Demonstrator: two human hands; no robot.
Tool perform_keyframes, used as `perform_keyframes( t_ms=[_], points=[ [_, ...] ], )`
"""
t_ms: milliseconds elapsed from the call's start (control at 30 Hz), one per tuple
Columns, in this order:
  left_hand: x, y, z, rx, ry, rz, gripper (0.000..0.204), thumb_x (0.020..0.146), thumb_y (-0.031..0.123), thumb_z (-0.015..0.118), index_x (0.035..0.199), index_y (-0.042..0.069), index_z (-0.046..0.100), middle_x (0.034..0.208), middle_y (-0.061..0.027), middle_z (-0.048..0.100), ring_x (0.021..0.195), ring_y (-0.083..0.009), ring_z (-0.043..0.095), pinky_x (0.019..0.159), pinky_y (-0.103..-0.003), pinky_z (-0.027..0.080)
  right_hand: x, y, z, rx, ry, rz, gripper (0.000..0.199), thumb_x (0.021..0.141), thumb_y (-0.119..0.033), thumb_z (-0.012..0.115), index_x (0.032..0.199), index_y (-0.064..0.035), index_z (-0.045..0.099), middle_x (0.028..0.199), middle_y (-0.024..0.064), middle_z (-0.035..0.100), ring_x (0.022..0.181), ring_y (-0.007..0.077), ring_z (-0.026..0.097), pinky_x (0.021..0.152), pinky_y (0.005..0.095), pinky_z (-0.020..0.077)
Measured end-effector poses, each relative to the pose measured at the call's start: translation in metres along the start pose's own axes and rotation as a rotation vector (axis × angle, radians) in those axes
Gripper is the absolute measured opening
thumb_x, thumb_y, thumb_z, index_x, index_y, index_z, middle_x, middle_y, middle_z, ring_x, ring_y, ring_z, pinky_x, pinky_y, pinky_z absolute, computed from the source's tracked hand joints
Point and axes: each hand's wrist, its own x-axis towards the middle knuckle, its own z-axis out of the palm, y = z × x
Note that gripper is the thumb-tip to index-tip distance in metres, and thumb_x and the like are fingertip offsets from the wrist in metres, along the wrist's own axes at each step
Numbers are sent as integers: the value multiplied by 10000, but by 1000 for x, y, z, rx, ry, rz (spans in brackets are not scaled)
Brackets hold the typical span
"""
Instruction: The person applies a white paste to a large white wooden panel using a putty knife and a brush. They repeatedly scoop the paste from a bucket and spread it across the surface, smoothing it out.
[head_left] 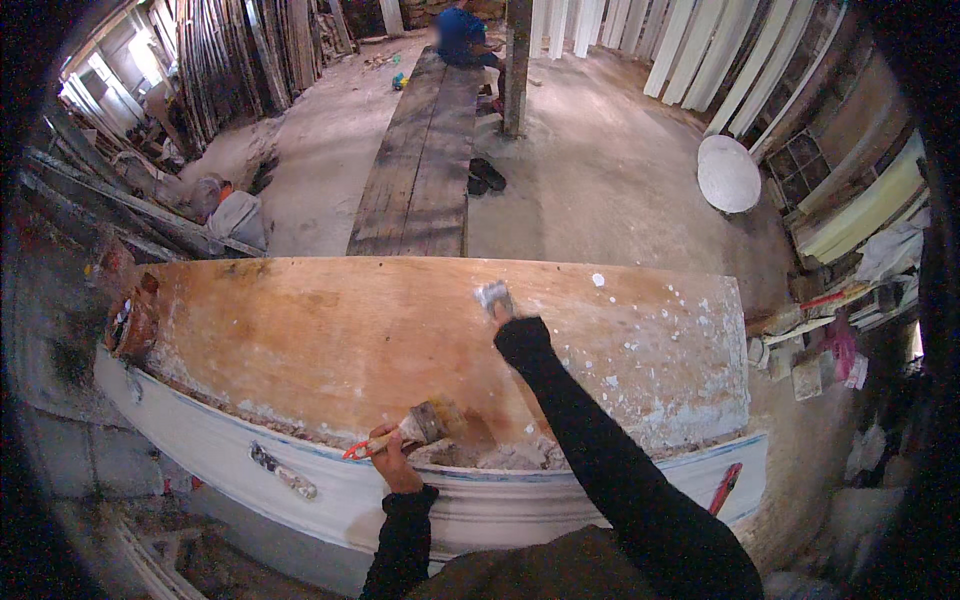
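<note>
My left hand [392, 458] grips a wide paintbrush [420, 427] with a wooden handle and an orange-red end. Its bristles rest on the near edge of a large worn wooden board [320, 330], next to a heap of grey plaster crumbs [500, 456]. My right hand [496, 299], in a black sleeve, reaches out to the board's far edge. It looks grey-white with dust, and whether it holds anything is unclear. A long white plaster moulding [230, 450] lies along the board's front edge.
A rusty tin [130, 325] stands at the board's left end, and a red-handled tool [727, 487] lies at the right front. Beyond are a long plank bench [420, 160], a post [517, 60], a white disc [728, 173], a seated person in blue [462, 35] and a crouching person [235, 215].
</note>
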Motion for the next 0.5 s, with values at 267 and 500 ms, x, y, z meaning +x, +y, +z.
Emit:
perform_keyframes(
  t_ms=[267, 500],
  points=[
    [-2, 1, 0, 20, -32, -14, 172, 739, 125, 522, 871, 52, 441, 792, -54, 480, 677, -137, 521, 579, -267, 477, 36, -5, 5, -110, 188, -128, 352, 798, -235, 416, 1105, -66, 436, 774, 152, 572, 672, 276, 549, 596, 358, 443],
    [79, 20, 24, 363, -323, 115, 236, 756, 149, 548, 955, 34, 497, 874, -87, 520, 668, -175, 532, 601, -287, 455, 39, 69, -29, 1021, -77, -323, 280, 839, -168, 419, 1056, 2, 463, 884, 97, 553, 762, 187, 523, 683, 278, 425]
  ],
)
